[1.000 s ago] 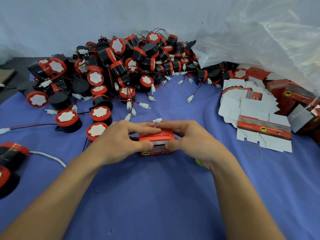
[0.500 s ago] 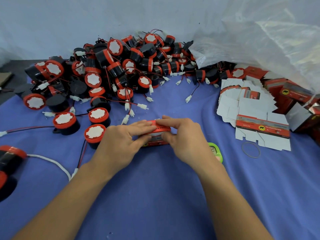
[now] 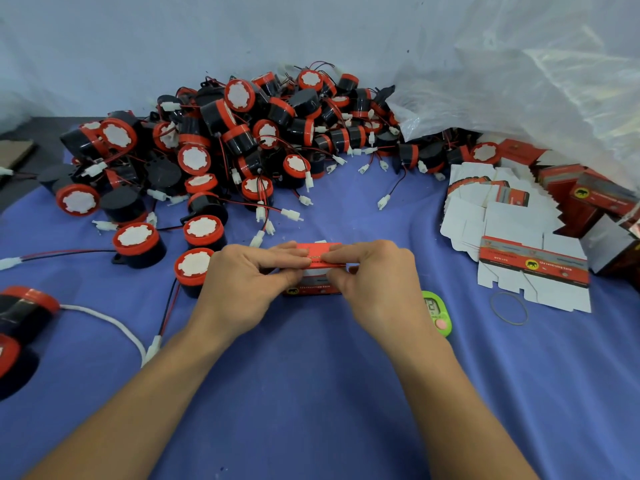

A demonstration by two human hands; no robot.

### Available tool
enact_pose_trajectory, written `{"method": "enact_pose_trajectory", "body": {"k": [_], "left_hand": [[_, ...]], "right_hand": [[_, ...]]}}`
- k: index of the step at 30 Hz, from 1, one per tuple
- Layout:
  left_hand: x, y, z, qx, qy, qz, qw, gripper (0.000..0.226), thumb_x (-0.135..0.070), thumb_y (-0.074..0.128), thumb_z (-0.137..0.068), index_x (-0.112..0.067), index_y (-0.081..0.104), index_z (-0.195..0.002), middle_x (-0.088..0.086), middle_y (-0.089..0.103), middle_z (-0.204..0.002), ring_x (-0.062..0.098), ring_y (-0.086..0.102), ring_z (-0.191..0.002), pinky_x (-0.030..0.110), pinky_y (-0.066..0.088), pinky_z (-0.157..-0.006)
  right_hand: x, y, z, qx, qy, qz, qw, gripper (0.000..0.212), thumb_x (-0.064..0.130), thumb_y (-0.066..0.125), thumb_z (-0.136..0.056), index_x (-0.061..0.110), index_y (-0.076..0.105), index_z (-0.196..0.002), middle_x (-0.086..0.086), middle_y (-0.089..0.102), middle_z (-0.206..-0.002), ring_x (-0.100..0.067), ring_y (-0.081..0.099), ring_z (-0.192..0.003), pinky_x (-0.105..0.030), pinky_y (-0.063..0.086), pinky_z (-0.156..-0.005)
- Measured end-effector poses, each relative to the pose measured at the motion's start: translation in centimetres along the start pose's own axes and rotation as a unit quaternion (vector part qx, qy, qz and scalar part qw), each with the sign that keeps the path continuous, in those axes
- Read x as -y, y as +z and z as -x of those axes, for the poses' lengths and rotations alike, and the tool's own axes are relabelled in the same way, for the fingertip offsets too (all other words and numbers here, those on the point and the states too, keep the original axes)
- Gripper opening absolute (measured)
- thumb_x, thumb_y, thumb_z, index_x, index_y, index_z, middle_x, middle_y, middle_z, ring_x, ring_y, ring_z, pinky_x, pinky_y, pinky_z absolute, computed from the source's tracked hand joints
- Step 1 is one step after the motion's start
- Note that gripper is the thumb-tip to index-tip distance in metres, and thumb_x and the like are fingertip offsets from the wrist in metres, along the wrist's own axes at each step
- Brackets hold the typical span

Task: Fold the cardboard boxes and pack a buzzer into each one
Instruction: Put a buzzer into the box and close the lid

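A small red cardboard box (image 3: 318,271) stands on the blue cloth at the centre, held between both hands. My left hand (image 3: 249,282) grips its left side, fingers over the top flap and thumb at the front. My right hand (image 3: 377,278) grips the right side the same way, fingers on the red top flap. A big heap of black-and-red buzzers (image 3: 242,140) with red-black wires lies behind. Flat unfolded boxes (image 3: 512,230) lie in a pile at the right.
A green timer (image 3: 438,311) lies just right of my right wrist. A rubber band (image 3: 509,308) rests by the flat boxes. Folded red boxes (image 3: 602,199) sit under a clear plastic bag (image 3: 519,81) at far right. A large buzzer with white cable (image 3: 20,317) is at the left edge.
Both hands moved slightly away from me with the box. The top flap went from raised to pressed lower over the box. The green timer came into view beside my right wrist.
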State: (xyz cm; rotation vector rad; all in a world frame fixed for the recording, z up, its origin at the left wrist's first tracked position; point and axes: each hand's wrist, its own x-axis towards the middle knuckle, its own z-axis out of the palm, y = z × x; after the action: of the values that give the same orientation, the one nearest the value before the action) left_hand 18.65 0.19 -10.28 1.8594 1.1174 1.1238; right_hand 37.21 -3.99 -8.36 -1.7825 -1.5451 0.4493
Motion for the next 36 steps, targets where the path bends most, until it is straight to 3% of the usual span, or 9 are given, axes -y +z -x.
{"method": "enact_pose_trajectory", "body": {"k": [7,14,17,20,23,26,29,32,36], "left_hand": [[-1.4,-0.3,0.2,-0.004,-0.005,-0.103,0.995,0.051,-0.012,0.083,-0.084,-0.061,0.068,-0.086,-0.046,0.063,-0.076,-0.017,0.067,-0.092,0.003,0.050,-0.078],[-2.2,-0.3,0.5,-0.006,0.021,-0.144,0.989,0.038,-0.011,0.082,-0.085,-0.047,0.074,-0.085,-0.051,0.054,-0.093,-0.025,0.061,-0.086,0.000,0.047,-0.076],[-2.6,-1.1,-0.1,0.044,0.033,-0.172,0.984,0.039,-0.011,0.081,-0.085,-0.049,0.073,-0.087,-0.050,0.056,-0.097,-0.027,0.059,-0.092,-0.001,0.045,-0.082],[-2.6,-2.1,-0.9,0.076,0.002,-0.184,0.980,0.039,-0.013,0.081,-0.083,-0.051,0.074,-0.089,-0.037,0.070,-0.099,-0.009,0.068,-0.100,0.013,0.053,-0.089],[-2.1,-2.2,-0.7,0.011,-0.033,-0.174,0.984,0.026,-0.019,0.087,-0.080,-0.043,0.079,-0.087,-0.027,0.076,-0.092,-0.002,0.071,-0.092,0.024,0.058,-0.085],[-1.6,-1.4,0.0,-0.051,0.001,-0.181,0.982,0.020,-0.017,0.088,-0.078,-0.035,0.083,-0.084,-0.034,0.071,-0.087,-0.007,0.068,-0.090,0.015,0.054,-0.076],[-1.0,-0.8,0.5,-0.095,0.036,-0.187,0.977,0.013,-0.016,0.087,-0.080,-0.026,0.085,-0.087,-0.012,0.079,-0.083,0.001,0.068,-0.088,0.019,0.053,-0.076],[-1.0,-0.6,0.7,-0.107,0.154,-0.239,0.953,0.012,-0.016,0.078,-0.081,-0.016,0.085,-0.091,-0.001,0.081,-0.086,0.010,0.065,-0.091,0.021,0.052,-0.072],[-1.1,-0.7,0.9,-0.086,0.206,-0.271,0.936,0.011,-0.014,0.077,-0.084,-0.014,0.083,-0.093,-0.001,0.080,-0.085,0.011,0.066,-0.079,0.016,0.050,-0.069]], "right_hand": [[0.3,-0.4,0.0,0.030,0.008,0.004,0.999,0.025,0.019,0.067,-0.094,0.033,0.080,-0.110,0.005,0.077,-0.114,-0.019,0.068,-0.090,-0.032,0.056,-0.082],[0.4,-1.0,-0.1,0.058,0.020,0.019,0.998,0.026,0.022,0.066,-0.095,0.037,0.079,-0.112,0.006,0.077,-0.112,-0.014,0.060,-0.073,-0.025,0.050,-0.072],[0.3,-1.7,-0.3,0.089,0.021,0.031,0.995,0.029,0.021,0.066,-0.096,0.040,0.077,-0.115,0.008,0.075,-0.118,-0.014,0.065,-0.088,-0.023,0.048,-0.073],[0.2,-1.5,-0.2,0.085,0.024,0.028,0.996,0.031,0.019,0.064,-0.097,0.040,0.076,-0.116,0.003,0.075,-0.113,-0.014,0.062,-0.075,-0.024,0.050,-0.066],[0.2,-1.2,-0.2,0.079,0.029,0.025,0.996,0.030,0.019,0.063,-0.098,0.041,0.076,-0.115,0.001,0.074,-0.103,-0.010,0.052,-0.061,-0.019,0.041,-0.054],[0.3,-0.9,0.0,0.064,0.024,0.024,0.997,0.031,0.018,0.061,-0.098,0.039,0.076,-0.116,0.000,0.075,-0.099,-0.016,0.050,-0.064,-0.024,0.041,-0.061],[0.5,-0.6,0.3,0.056,0.022,0.012,0.998,0.033,0.017,0.058,-0.099,0.038,0.077,-0.116,-0.002,0.071,-0.087,-0.019,0.054,-0.067,-0.026,0.043,-0.060],[0.6,-0.3,0.5,0.056,0.011,0.021,0.998,0.037,0.012,0.053,-0.099,0.035,0.078,-0.114,-0.008,0.067,-0.079,-0.032,0.058,-0.074,-0.037,0.053,-0.065],[0.1,-0.5,0.6,0.054,0.034,-0.030,0.998,0.035,0.015,0.051,-0.102,0.034,0.078,-0.115,-0.003,0.068,-0.083,-0.025,0.065,-0.076,-0.028,0.051,-0.065]]}}
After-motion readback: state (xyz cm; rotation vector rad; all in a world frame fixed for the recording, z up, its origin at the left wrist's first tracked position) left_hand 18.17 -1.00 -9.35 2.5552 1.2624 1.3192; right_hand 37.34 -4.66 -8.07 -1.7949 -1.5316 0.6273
